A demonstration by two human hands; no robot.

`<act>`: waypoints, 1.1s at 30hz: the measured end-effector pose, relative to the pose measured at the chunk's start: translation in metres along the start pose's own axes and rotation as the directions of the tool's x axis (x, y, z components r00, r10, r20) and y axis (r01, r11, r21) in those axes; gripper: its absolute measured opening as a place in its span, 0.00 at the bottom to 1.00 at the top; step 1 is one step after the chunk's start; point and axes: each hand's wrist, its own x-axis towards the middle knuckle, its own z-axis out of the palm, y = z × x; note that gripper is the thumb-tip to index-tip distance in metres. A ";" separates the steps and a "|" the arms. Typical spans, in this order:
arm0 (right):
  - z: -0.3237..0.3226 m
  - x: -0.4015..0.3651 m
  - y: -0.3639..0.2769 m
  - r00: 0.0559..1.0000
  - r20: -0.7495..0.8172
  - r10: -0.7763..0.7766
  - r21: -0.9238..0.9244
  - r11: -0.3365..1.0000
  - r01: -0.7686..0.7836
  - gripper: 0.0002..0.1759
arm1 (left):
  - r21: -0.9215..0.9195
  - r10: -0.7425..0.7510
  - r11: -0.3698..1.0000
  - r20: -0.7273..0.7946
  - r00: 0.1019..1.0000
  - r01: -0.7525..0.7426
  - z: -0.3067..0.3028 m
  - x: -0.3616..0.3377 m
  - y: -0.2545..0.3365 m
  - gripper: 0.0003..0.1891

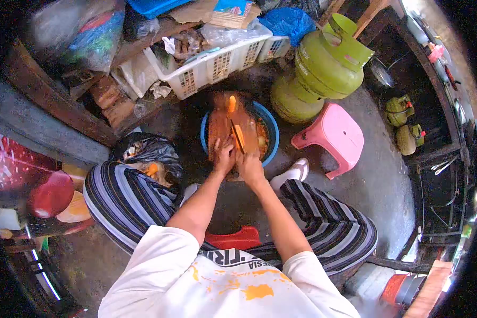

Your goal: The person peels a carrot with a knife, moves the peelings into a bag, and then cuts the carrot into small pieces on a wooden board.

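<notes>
My right hand [249, 165] closed on near end of long orange strip [239, 139], lying on brown wooden board [217, 124] bridging round blue plastic basin [270, 130] on floor; left hand [223, 157] curled beside it, grip unclear. Keep board steady on rim, left fingertips tucked back, short strokes.

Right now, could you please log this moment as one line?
left hand: on carrot | right hand: holds knife | cutting board: across blue basin
</notes>
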 end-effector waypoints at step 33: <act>0.009 -0.008 0.002 0.999 -0.038 0.012 -0.093 0.996 -0.015 0.20 | 0.032 0.055 0.998 -0.169 0.984 -0.051 0.000 0.002 0.003 0.15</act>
